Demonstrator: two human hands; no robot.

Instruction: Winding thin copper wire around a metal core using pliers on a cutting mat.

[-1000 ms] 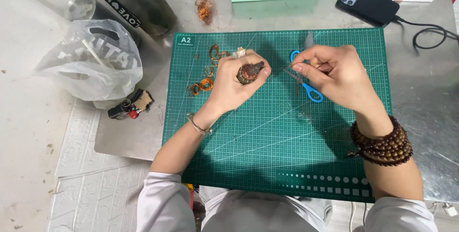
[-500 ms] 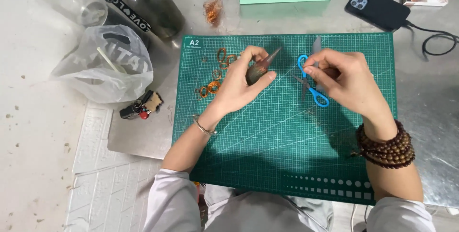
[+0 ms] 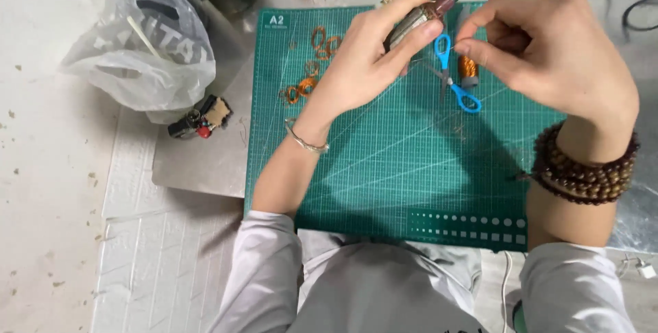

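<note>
Two bare hands work above a green gridded cutting mat (image 3: 384, 168). The left hand (image 3: 370, 58) grasps a grey cylindrical metal motor rotor with a projecting steel shaft (image 3: 435, 7), fingers and thumb closed around its body, the shaft pointing up and to the right. The right hand (image 3: 548, 52) is pinched shut at thumb and forefinger just beside the rotor (what it pinches is too fine to tell). Below the gap between the hands, a pair of blue-handled scissors (image 3: 456, 79) lies on the mat, touching or just beside a small spool of copper-coloured wire (image 3: 468, 69). Loose coils of copper wire (image 3: 312, 65) lie on the mat left of the left hand. A thin metal bangle (image 3: 305, 142) circles the left wrist; a dark wooden bead bracelet (image 3: 582, 172) wraps the right wrist. Off the mat to the left rest a small black-and-red component (image 3: 200, 117) and a crumpled translucent plastic bag (image 3: 140, 48).
</note>
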